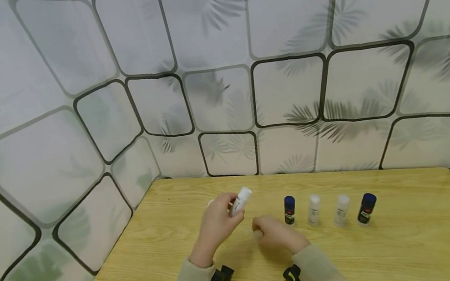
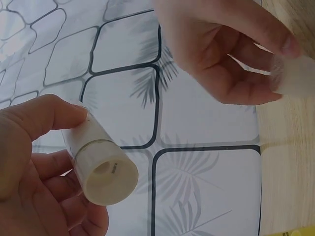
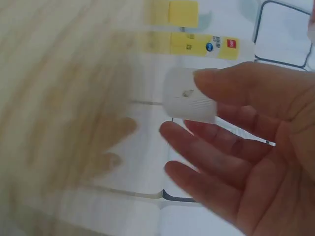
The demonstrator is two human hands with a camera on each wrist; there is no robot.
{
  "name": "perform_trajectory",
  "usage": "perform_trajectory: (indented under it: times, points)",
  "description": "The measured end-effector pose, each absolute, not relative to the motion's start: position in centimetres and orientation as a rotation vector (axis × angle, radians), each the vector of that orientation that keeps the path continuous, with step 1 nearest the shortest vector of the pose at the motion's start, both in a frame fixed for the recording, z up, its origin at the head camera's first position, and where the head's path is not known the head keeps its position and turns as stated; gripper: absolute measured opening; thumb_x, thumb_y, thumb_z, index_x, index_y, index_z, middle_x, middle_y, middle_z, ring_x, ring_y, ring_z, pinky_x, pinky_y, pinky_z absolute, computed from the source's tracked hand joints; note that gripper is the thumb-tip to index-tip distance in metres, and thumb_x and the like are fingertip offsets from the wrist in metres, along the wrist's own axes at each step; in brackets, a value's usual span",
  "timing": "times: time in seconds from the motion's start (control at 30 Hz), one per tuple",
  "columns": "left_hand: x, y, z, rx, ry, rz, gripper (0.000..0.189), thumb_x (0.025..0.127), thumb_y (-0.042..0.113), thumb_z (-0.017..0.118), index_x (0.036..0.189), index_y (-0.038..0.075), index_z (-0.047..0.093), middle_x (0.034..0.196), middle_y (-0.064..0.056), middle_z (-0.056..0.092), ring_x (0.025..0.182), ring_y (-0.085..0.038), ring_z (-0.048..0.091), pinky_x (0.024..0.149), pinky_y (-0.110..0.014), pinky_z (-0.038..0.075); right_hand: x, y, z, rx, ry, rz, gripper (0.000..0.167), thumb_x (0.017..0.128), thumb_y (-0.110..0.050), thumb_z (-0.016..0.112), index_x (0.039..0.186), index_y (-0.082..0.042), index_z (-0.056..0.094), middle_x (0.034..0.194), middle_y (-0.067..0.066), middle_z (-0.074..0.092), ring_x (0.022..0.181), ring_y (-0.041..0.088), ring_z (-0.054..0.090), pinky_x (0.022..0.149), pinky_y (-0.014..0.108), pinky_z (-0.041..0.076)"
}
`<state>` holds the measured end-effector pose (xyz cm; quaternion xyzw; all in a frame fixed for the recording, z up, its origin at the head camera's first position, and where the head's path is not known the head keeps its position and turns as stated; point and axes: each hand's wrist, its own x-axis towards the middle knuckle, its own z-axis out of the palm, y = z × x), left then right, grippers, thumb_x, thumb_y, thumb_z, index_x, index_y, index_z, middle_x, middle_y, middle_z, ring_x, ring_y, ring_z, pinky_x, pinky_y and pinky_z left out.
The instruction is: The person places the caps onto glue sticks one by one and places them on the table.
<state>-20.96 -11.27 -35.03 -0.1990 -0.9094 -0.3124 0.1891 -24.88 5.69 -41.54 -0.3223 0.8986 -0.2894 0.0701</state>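
Observation:
My left hand (image 1: 216, 223) grips a white glue stick (image 1: 240, 200) and tilts it above the table. In the left wrist view the hollow round end of this glue stick (image 2: 110, 179) faces the camera, with the thumb on its side. To the right and lower, my right hand (image 1: 275, 232) pinches a small white ribbed cap (image 3: 189, 96) between thumb and fingers. The cap is hidden in the head view. The two hands are apart, the right one close over the table.
Right of my hands, a row stands on the wooden table (image 1: 423, 220): a blue-capped stick (image 1: 289, 210), two white sticks (image 1: 314, 210) (image 1: 341, 210) and another blue-capped stick (image 1: 366, 209). A yellow-labelled stick (image 3: 206, 45) shows beyond the cap. Patterned cloth (image 1: 220, 99) walls the table.

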Motion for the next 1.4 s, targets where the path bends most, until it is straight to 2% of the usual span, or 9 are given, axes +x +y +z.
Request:
perform_trajectory:
  times: [0.07, 0.2, 0.37, 0.43, 0.63, 1.0, 1.23, 1.4]
  points:
    - [-21.0, -11.3, -35.1, -0.575, -2.559, -0.873, 0.029, 0.08, 0.014, 0.063, 0.106, 0.003, 0.058, 0.089, -0.005, 0.059, 0.068, -0.011, 0.052, 0.055, -0.022, 0.042, -25.0, 6.0, -41.2, -0.959, 2.717, -0.961, 0.018, 0.072, 0.001, 0.061, 0.088, -0.002, 0.053, 0.08, 0.005, 0.055, 0.069, 0.016, 0.05, 0.058, 0.032, 0.043]
    - [-21.0, -11.2, -35.1, -0.606, -2.567, -0.862, 0.03, 0.08, 0.014, 0.063, 0.107, 0.002, 0.058, 0.09, -0.005, 0.059, 0.069, -0.012, 0.052, 0.055, -0.022, 0.042, -24.9, 6.6, -40.0, -0.938, 2.762, -1.177, 0.02, 0.072, -0.002, 0.063, 0.085, -0.005, 0.048, 0.08, 0.002, 0.053, 0.069, 0.015, 0.051, 0.054, 0.027, 0.043]
    - [-21.1, -11.1, -35.0, -0.624, -2.587, -0.834, 0.028, 0.08, 0.015, 0.063, 0.105, 0.003, 0.058, 0.091, -0.005, 0.058, 0.074, -0.013, 0.053, 0.058, -0.024, 0.044, -24.2, 7.6, -38.0, -0.94, 2.811, -1.392, 0.018, 0.077, -0.002, 0.062, 0.092, -0.005, 0.052, 0.089, 0.006, 0.056, 0.08, 0.019, 0.057, 0.061, 0.023, 0.048]
    - [-21.1, -11.1, -35.0, -0.633, -2.59, -0.83, 0.027, 0.08, 0.014, 0.063, 0.104, 0.004, 0.058, 0.09, -0.004, 0.058, 0.074, -0.013, 0.053, 0.059, -0.025, 0.044, -23.9, 8.0, -37.2, -0.951, 2.835, -1.425, 0.019, 0.079, -0.004, 0.062, 0.096, -0.005, 0.053, 0.091, 0.006, 0.057, 0.079, 0.018, 0.057, 0.062, 0.022, 0.048]
    - [-21.2, -11.1, -35.1, -0.703, -2.579, -0.813, 0.024, 0.08, 0.013, 0.064, 0.102, 0.006, 0.059, 0.091, -0.003, 0.058, 0.076, -0.012, 0.053, 0.061, -0.025, 0.045, -23.2, 8.7, -35.8, -0.922, 2.901, -1.406, 0.025, 0.078, -0.005, 0.066, 0.099, -0.005, 0.054, 0.087, 0.002, 0.056, 0.074, 0.013, 0.054, 0.061, 0.022, 0.047]
    - [-21.3, -11.1, -35.4, -0.792, -2.576, -0.824, 0.023, 0.078, 0.013, 0.066, 0.101, 0.008, 0.061, 0.091, 0.0, 0.059, 0.076, -0.009, 0.053, 0.064, -0.024, 0.045, -23.0, 8.9, -35.5, -1.04, 2.936, -1.352, 0.021, 0.077, -0.006, 0.068, 0.094, -0.008, 0.056, 0.082, -0.001, 0.057, 0.072, 0.011, 0.054, 0.062, 0.023, 0.047]
    - [-21.2, -11.0, -35.5, -0.796, -2.582, -0.783, 0.023, 0.077, 0.013, 0.068, 0.099, 0.008, 0.062, 0.089, -0.001, 0.058, 0.073, -0.011, 0.054, 0.062, -0.024, 0.045, -22.7, 9.0, -35.1, -1.056, 2.987, -1.281, 0.021, 0.076, -0.008, 0.069, 0.094, -0.009, 0.058, 0.084, -0.002, 0.059, 0.076, 0.013, 0.055, 0.062, 0.025, 0.046]
    - [-21.1, -11.0, -35.4, -0.781, -2.602, -0.749, 0.024, 0.077, 0.016, 0.069, 0.099, 0.009, 0.063, 0.086, 0.0, 0.057, 0.068, -0.01, 0.051, 0.058, -0.022, 0.043, -22.5, 9.1, -34.7, -1.014, 3.0, -1.285, 0.023, 0.074, -0.007, 0.07, 0.095, -0.008, 0.059, 0.089, 0.002, 0.061, 0.08, 0.017, 0.057, 0.064, 0.026, 0.048]
